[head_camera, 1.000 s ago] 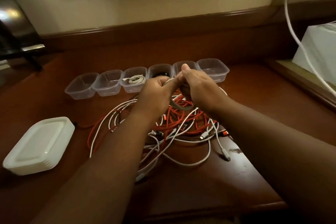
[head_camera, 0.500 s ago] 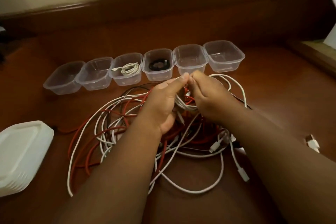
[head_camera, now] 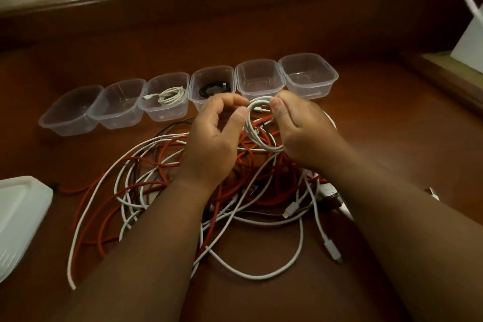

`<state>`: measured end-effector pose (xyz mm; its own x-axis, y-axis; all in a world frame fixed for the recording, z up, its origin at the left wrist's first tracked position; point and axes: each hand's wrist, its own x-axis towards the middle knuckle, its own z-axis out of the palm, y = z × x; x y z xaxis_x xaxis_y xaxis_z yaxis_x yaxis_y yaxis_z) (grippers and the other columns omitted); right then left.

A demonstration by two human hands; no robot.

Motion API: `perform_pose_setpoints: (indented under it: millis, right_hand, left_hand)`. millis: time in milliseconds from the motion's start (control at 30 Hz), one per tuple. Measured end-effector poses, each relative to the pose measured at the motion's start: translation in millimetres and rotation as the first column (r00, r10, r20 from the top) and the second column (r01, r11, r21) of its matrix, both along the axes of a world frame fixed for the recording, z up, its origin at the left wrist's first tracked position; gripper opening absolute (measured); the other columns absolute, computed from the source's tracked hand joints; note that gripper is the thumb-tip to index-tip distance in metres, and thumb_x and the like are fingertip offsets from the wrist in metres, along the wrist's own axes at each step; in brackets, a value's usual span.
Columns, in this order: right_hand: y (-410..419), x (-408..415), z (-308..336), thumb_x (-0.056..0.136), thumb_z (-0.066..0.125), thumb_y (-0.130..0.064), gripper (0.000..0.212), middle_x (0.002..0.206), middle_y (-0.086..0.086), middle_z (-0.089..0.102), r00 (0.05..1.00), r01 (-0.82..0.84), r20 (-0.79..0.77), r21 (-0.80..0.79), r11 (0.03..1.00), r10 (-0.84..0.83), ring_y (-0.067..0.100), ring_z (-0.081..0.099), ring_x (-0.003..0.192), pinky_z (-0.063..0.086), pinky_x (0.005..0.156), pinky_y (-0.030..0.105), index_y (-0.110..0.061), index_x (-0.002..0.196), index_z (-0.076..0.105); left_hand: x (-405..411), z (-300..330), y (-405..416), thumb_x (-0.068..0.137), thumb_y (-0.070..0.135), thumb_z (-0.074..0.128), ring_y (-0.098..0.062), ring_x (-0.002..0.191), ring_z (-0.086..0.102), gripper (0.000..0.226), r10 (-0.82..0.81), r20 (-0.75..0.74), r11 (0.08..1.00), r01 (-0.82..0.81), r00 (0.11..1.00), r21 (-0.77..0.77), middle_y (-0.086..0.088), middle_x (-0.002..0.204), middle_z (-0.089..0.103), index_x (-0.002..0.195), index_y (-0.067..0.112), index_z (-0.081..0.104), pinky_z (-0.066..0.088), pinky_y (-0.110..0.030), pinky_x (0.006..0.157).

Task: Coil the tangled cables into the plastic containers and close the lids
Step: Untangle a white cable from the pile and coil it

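Two of six containers (head_camera: 308, 74) filled — we are mid-coil, right hand (head_camera: 303, 131) gripping the white cable loop (head_camera: 257, 125) above the tangle (head_camera: 162, 178), left hand (head_camera: 217, 133) pinching its strand — next, seat it in an empty tub.

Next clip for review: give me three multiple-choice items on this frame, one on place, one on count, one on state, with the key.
1. Where does the coiled black cable lie?
A. fourth clear plastic container from the left
B. on the wooden table
C. rightmost container

2. How many clear plastic containers stand in the row?
A. four
B. six
C. eight

3. What does the right hand hold?
A. nothing
B. a lid
C. a coiled white cable

Key: A, it lies inside the fourth tub; B, six stand side by side; C, the loops pass through its grip.
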<state>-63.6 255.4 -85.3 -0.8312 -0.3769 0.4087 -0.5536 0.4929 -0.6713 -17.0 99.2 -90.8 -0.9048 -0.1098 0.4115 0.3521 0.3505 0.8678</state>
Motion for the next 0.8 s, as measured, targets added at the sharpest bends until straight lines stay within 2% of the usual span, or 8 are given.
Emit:
perform_pose_setpoints:
  millis: [100, 200, 367, 467, 533, 600, 667, 800]
  right_hand:
    - [0.4, -1.5, -3.0, 0.107, 0.036, -0.024, 0.027, 0.068, 0.000, 0.049, 1.000, -0.007, -0.028, -0.073, 0.997, 0.005, 0.009, 0.041, 0.059, 0.032, 0.053, 0.017, -0.016, 0.084, 0.048]
    - [-1.0, -0.7, -5.1, 0.107, 0.037, -0.024, 0.026, 0.065, -0.004, 0.046, 0.998, -0.020, -0.057, -0.119, 0.993, 0.013, 0.006, 0.042, 0.059, 0.033, 0.051, 0.014, -0.018, 0.084, 0.047]
    - [-2.1, 2.7, -4.5, 0.107, 0.037, -0.022, 0.025, 0.063, -0.005, 0.045, 0.996, -0.039, -0.083, -0.123, 0.992, 0.029, 0.005, 0.043, 0.057, 0.034, 0.051, 0.013, -0.018, 0.083, 0.045]
    - [-2.5, 1.7, -4.8, 0.106, 0.037, -0.025, 0.027, 0.064, -0.008, 0.044, 0.994, -0.031, -0.105, -0.047, 0.998, 0.026, 0.002, 0.043, 0.057, 0.034, 0.052, 0.012, -0.025, 0.080, 0.039]
    - [-2.3, -0.3, -5.5, 0.106, 0.035, -0.028, 0.024, 0.066, -0.009, 0.045, 0.993, 0.002, -0.117, 0.044, 0.999, 0.003, 0.004, 0.042, 0.057, 0.033, 0.053, 0.011, -0.022, 0.083, 0.040]
    - [-2.3, -1.4, -5.5, 0.106, 0.034, -0.030, 0.024, 0.067, -0.010, 0.044, 0.994, 0.019, -0.112, 0.117, 0.993, -0.006, 0.006, 0.041, 0.057, 0.033, 0.054, 0.010, -0.021, 0.085, 0.041]
    - [-2.6, -1.6, -4.7, 0.106, 0.033, -0.033, 0.024, 0.069, -0.009, 0.046, 0.996, 0.015, -0.094, 0.173, 0.985, 0.001, 0.006, 0.041, 0.059, 0.033, 0.053, 0.011, -0.021, 0.087, 0.041]
    - [-3.0, -2.1, -3.4, 0.106, 0.031, -0.035, 0.022, 0.073, -0.010, 0.046, 0.997, 0.003, -0.073, 0.225, 0.974, 0.014, 0.005, 0.043, 0.062, 0.034, 0.056, 0.009, -0.023, 0.091, 0.042]
  left_hand:
    - [2.7, 3.1, 5.5, 0.098, 0.024, 0.059, -0.005, 0.094, 0.065, 0.010, 0.042, -0.044, 0.999, -0.043, 0.998, -0.024, 0.004, 0.102, 0.067, 0.106, 0.028, 0.063, 0.051, -0.018, 0.079]
    - [6.4, 7.0, 9.3, 0.095, 0.020, 0.064, -0.001, 0.094, 0.068, 0.016, 0.076, 0.007, 0.997, -0.076, 0.997, -0.012, 0.010, 0.097, 0.072, 0.109, 0.027, 0.067, 0.054, -0.018, 0.080]
    - [9.6, 14.8, 10.6, 0.094, 0.009, 0.063, -0.012, 0.094, 0.072, 0.018, 0.018, 0.157, 0.971, -0.055, 0.988, 0.234, 0.001, 0.098, 0.075, 0.105, 0.021, 0.070, 0.058, -0.031, 0.085]
    - [8.2, 16.5, 7.2, 0.093, 0.004, 0.061, -0.018, 0.092, 0.070, 0.022, -0.107, 0.258, 0.896, -0.019, 0.960, 0.444, -0.002, 0.096, 0.074, 0.110, 0.015, 0.068, 0.057, -0.033, 0.082]
    - [7.3, 17.2, 3.6, 0.092, 0.006, 0.059, -0.016, 0.085, 0.069, 0.026, -0.256, 0.320, 0.810, 0.022, 0.912, 0.586, -0.001, 0.090, 0.073, 0.116, 0.014, 0.065, 0.056, -0.033, 0.075]
    - [7.4, 17.6, 1.8, 0.088, 0.011, 0.059, -0.014, 0.081, 0.068, 0.030, -0.408, 0.344, 0.706, 0.052, 0.846, 0.707, 0.000, 0.085, 0.072, 0.117, 0.017, 0.063, 0.054, -0.035, 0.075]
    - [7.1, 16.9, 0.4, 0.084, 0.015, 0.059, -0.012, 0.076, 0.067, 0.031, -0.456, 0.350, 0.668, 0.055, 0.818, 0.742, 0.002, 0.083, 0.070, 0.114, 0.020, 0.063, 0.052, -0.037, 0.077]
    - [7.6, 18.8, -0.4, 0.082, 0.018, 0.060, -0.012, 0.071, 0.063, 0.034, -0.441, 0.344, 0.670, 0.049, 0.829, 0.741, 0.000, 0.082, 0.066, 0.116, 0.019, 0.062, 0.047, -0.036, 0.078]
